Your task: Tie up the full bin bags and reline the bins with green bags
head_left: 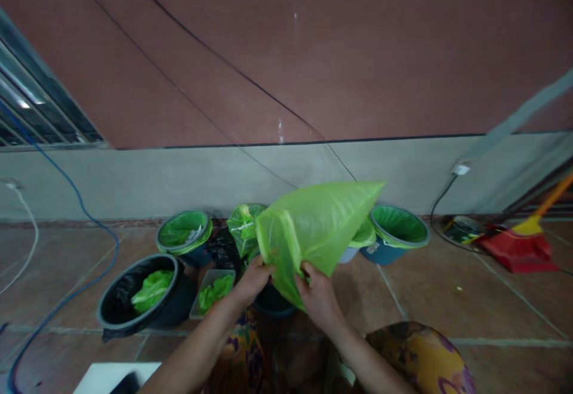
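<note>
Both hands gripping a translucent green plastic bag (pixel 313 227).
We pinch its lower edge, left hand (pixel 252 280) and right hand (pixel 319 298) closed, above a dark bin (pixel 274 304).

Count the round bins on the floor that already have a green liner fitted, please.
2 clearly: one bin behind the black-lined bin, and one right of the green bag held by both hands. A third rim shows partly behind that bag; others may be hidden.

Thin, translucent lime-green plastic bag (pixel 313 230), held up off the floor at the scene's centre. Wrinkled and limp, partly spread, tapering to a corner pointing up and right. Lower edge pinched at two spots: by left hand (pixel 252 280) at its left, by right hand (pixel 319 298) beneath.
</note>
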The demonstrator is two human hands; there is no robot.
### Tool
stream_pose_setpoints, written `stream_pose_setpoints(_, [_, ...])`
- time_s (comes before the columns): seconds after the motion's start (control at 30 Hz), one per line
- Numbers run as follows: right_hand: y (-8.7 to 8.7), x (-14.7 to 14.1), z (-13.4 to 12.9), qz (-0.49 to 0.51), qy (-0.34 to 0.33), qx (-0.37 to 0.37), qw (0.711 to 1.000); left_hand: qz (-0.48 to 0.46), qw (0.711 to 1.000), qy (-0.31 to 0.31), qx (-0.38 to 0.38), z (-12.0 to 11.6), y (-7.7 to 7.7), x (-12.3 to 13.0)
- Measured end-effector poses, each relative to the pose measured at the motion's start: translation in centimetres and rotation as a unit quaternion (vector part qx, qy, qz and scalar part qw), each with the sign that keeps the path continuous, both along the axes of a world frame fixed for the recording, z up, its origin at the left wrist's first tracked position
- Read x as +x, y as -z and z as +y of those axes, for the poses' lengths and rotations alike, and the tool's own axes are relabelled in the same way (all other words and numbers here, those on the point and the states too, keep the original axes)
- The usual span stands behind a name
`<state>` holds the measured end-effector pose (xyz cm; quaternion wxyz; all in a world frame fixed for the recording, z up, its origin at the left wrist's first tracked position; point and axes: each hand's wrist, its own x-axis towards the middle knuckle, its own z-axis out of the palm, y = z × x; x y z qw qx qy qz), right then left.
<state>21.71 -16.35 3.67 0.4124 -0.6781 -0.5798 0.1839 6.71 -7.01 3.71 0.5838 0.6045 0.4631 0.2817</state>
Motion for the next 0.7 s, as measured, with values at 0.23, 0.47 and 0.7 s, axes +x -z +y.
stream_pose_setpoints(0.23, [2.2, -2.7, 1.1, -0.085, -0.117, -0.104, 0.984, -0.157, 0.985, 0.019, -0.071, -4.3, 0.6, -0.2])
stream_pose_setpoints(0.47, [1.2, -0.4, -1.2, 0.001, -0.279, -0.196, 0.94, -0.03, 0.992, -0.12, -0.03, -4.9, 3.9, -1.7])
stream_pose_setpoints(0.7, [2.4, 4.1, -2.3, -0.144, -0.043, -0.197, 0.969, 0.081, 0.948, -0.307, -0.037, -3.2, 9.4, -4.5])
